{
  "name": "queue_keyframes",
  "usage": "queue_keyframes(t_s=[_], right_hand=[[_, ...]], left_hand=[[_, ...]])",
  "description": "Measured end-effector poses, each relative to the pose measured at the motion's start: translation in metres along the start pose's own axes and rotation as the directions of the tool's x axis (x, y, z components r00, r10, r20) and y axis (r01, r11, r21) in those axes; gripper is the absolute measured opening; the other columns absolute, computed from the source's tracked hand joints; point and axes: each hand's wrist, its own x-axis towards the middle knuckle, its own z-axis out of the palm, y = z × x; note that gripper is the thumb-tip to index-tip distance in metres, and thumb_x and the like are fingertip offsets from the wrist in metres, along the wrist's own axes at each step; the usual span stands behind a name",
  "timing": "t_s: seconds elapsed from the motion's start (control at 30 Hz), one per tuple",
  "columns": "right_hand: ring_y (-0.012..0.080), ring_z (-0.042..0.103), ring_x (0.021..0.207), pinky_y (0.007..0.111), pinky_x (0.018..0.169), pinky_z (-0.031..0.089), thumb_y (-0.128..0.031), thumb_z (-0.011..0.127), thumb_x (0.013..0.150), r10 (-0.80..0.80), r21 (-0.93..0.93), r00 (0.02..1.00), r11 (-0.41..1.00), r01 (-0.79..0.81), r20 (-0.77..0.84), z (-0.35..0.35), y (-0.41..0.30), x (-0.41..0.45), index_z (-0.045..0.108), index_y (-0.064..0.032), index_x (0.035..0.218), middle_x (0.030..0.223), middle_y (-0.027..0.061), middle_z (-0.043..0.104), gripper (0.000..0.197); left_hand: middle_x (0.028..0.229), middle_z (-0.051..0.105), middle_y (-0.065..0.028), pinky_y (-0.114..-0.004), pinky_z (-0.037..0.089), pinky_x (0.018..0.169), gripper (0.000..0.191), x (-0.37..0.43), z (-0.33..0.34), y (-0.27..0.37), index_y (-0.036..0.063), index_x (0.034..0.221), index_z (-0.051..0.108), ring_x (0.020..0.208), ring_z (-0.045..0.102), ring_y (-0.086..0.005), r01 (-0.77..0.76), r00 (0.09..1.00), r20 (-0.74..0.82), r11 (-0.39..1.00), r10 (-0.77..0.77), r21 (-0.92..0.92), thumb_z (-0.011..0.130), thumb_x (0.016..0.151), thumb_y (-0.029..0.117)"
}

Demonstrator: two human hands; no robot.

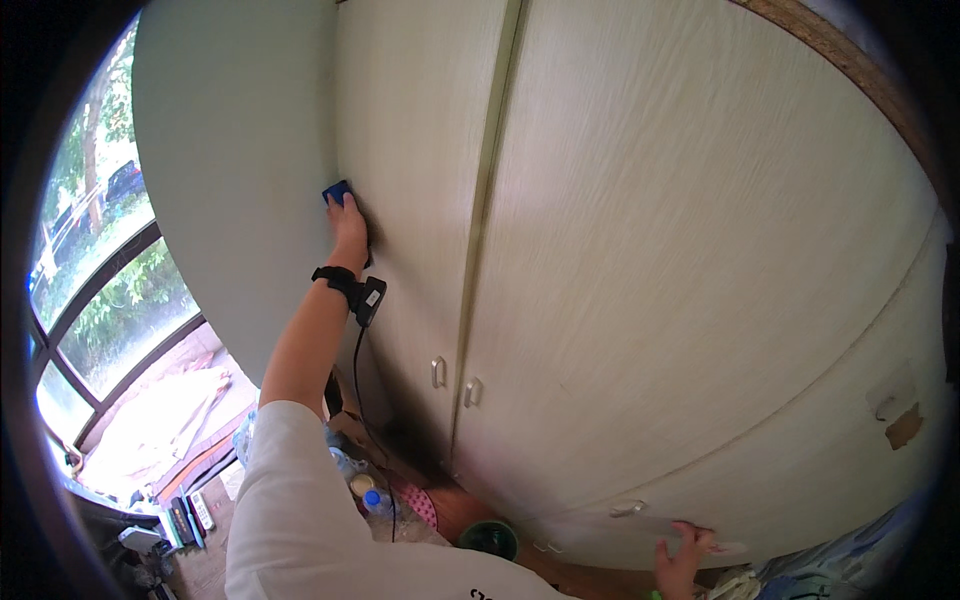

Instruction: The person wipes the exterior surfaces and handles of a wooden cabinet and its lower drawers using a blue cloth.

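My left hand [347,225] is stretched up along the wardrobe, gripping a small dark blue pad [337,193], perhaps a sponge or folded cloth. The pad meets the inner corner where the pale wood-grain wardrobe door [420,187] joins the grey-white side panel [240,165]. A black strap with a small device [369,300] sits on my left wrist, and its cable [358,382] hangs down. Low on the right, my right hand [681,559] has its fingers apart at a lower door [585,525]; whether they press on it is unclear. I see nothing held in it.
Metal handles [471,391] stick out from the doors. Below stand a blue-capped plastic bottle [377,501] and a dark green bowl or basin [489,538]. A remote control [201,511] lies at lower left, near a window [127,300]. Fabric [825,562] is bunched at lower right.
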Motion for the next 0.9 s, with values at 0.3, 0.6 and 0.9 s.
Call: queue_keyframes(t_s=[0.3,0.6,0.9], right_hand=[[0.0358,0.042,0.104,0.042,0.091,0.035,-0.01,0.069,0.073,0.0,0.139,0.999,0.99,0.006,-0.038,-0.014,-0.027,0.007,0.056,-0.0049,0.11,0.105,0.0171,0.04,0.04],[0.0327,0.043,0.097,0.04,0.088,0.036,-0.01,0.069,0.072,-0.023,0.105,0.995,0.994,0.033,-0.092,-0.011,-0.023,0.005,0.057,-0.006,0.106,0.101,0.0158,0.042,0.036],[0.0337,0.044,0.096,0.041,0.086,0.038,-0.011,0.069,0.073,-0.076,0.067,0.981,0.994,0.09,-0.181,-0.009,-0.022,0.004,0.058,-0.0066,0.105,0.099,0.0151,0.042,0.035]], left_hand=[[0.149,0.015,-0.0275,-0.045,0.017,0.112,0.072,-0.076,0.017,0.067,0.0049,0.146,0.016,0.136,0.019,-0.0411,-0.349,0.936,0.011,0.922,0.353,0.167,0.041,0.093,0.046],[0.148,0.008,-0.031,-0.049,0.008,0.111,0.068,-0.202,0.025,0.093,0.003,0.146,0.012,0.136,0.01,-0.046,-0.794,0.601,0.308,0.595,0.738,0.124,0.04,0.095,0.038],[0.151,0.001,-0.0278,-0.05,-0.002,0.11,0.066,-0.258,0.003,0.055,0.0027,0.147,0.013,0.139,0.0,-0.0428,-0.831,0.526,0.456,0.548,0.718,0.094,0.039,0.095,0.033]])
